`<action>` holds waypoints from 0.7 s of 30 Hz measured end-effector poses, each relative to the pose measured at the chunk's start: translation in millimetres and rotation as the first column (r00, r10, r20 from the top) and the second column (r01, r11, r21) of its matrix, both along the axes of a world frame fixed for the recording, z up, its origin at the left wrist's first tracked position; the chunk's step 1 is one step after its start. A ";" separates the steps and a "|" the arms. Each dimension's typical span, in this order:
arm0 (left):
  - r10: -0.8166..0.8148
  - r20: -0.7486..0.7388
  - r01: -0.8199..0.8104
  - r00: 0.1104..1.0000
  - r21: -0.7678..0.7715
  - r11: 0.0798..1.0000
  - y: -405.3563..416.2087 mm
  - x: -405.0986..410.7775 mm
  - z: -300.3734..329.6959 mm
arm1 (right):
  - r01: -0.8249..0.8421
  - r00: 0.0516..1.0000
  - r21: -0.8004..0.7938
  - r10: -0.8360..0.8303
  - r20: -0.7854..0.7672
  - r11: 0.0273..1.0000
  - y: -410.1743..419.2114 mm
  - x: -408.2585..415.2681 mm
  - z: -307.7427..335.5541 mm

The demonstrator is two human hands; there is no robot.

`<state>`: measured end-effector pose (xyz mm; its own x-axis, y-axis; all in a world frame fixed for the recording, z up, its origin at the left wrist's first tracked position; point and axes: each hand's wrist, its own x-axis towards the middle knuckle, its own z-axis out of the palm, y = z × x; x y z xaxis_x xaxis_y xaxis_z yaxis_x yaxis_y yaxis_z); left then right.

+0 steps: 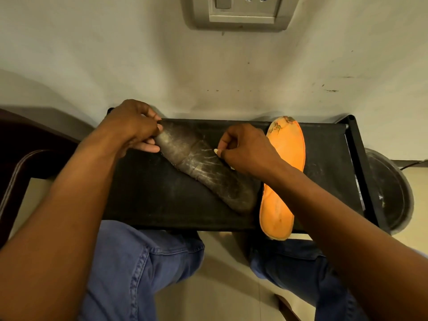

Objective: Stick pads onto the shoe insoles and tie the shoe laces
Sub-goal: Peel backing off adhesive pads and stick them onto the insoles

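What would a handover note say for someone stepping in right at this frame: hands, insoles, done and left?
Left hand: grips the far end of the dark grey insole, which lies diagonally on the black tray.
Right hand: pinches a small white piece, perhaps a pad or its backing, at the grey insole's middle.
Orange insole: lies at the tray's right, its near end overhanging the front edge, beside the grey insole's near end; contact unclear.
Done: no finished pad is clearly visible on either insole.
Left: padding both insoles; tying laces. No shoes or laces are in view.

Bare forearms, blue jeans
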<state>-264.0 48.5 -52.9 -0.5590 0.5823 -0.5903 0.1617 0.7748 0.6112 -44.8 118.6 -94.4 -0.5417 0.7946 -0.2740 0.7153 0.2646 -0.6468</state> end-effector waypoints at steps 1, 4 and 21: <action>0.016 -0.001 -0.016 1.000 -0.007 1.000 -0.6 -1.6 -0.3 | 0.026 0.999 0.051 -0.025 -0.029 0.998 0.5 -0.1 0.2; 0.013 0.011 -0.012 1.000 -0.083 0.996 -3.6 -2.1 -0.3 | 0.114 0.989 0.174 -0.095 -0.113 0.978 4.8 0.8 3.3; 0.000 0.137 0.032 0.991 -0.227 0.973 -12.1 -4.6 -3.9 | 0.010 0.992 0.206 0.016 -0.125 0.979 4.6 3.6 1.3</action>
